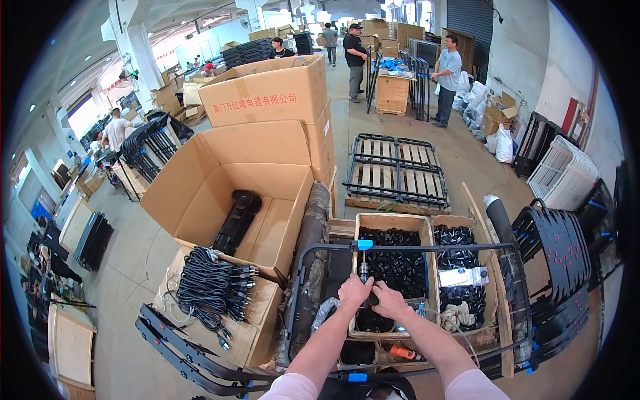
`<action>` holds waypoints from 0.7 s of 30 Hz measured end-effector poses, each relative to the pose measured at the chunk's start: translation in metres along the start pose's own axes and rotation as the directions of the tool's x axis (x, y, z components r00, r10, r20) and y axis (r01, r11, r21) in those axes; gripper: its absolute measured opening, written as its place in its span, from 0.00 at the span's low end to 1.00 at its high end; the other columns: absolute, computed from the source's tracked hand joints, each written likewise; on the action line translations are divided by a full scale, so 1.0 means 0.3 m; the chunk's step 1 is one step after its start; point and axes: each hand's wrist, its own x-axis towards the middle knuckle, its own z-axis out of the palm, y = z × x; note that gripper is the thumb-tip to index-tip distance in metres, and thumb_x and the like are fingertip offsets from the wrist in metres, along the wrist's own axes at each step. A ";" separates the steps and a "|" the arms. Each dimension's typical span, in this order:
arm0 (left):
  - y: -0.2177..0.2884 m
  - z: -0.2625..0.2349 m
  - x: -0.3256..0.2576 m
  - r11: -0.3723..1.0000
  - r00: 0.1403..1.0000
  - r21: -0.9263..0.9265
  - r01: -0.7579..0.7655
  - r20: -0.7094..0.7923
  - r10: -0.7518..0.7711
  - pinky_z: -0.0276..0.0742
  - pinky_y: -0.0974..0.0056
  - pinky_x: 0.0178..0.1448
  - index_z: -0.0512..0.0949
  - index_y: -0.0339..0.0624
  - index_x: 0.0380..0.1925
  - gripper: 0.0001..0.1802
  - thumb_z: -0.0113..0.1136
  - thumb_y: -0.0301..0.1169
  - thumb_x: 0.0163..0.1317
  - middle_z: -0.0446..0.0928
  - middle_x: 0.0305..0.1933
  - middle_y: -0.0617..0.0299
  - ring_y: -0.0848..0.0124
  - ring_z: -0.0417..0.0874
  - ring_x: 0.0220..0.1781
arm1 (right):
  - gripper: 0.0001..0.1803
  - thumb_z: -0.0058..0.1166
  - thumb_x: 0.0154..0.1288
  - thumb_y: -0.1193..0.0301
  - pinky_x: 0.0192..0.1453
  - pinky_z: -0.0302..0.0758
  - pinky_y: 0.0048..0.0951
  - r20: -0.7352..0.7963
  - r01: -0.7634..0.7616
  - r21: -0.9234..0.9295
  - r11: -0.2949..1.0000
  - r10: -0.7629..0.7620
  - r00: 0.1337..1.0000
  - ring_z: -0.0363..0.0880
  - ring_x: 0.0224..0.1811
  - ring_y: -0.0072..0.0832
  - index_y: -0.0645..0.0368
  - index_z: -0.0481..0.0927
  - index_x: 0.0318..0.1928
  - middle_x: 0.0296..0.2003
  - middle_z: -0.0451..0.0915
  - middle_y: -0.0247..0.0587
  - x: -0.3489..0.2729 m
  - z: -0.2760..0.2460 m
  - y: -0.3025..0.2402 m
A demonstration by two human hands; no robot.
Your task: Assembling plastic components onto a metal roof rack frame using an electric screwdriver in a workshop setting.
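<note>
My left hand (355, 292) is closed round the front of a dark power screwdriver (364, 270). Its metal tip points away from me, at a blue clip (365, 245) on the far bar of a black tubular frame (443, 247). Close beside it, my right hand (389, 300) is closed on the rear of the same tool, most of which the fingers hide. The frame spans wooden bins in front of me, and a second blue clip (357, 377) sits on its near bar. Under the hands lies a bin of small black plastic parts (400, 267).
Bundled black cables (213, 287) lie on a box at left, before an open carton (253, 143) holding a black part. An orange-handled tool (402, 352) lies in a near bin. Black frames (550, 243) stack at right; others lie on a pallet (397, 172) ahead. People stand farther off.
</note>
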 end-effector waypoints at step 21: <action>-0.091 -0.009 -0.719 0.612 0.988 -0.790 0.046 0.128 0.090 0.77 0.61 0.48 0.83 0.35 0.46 0.32 0.64 0.59 0.71 0.83 0.40 0.60 0.71 0.79 0.40 | 0.39 0.74 0.52 0.64 0.51 0.83 0.48 -0.286 0.105 -0.020 0.994 -0.106 0.952 0.85 0.49 0.50 0.60 0.72 0.64 0.53 0.76 0.53 -0.718 -0.046 -0.294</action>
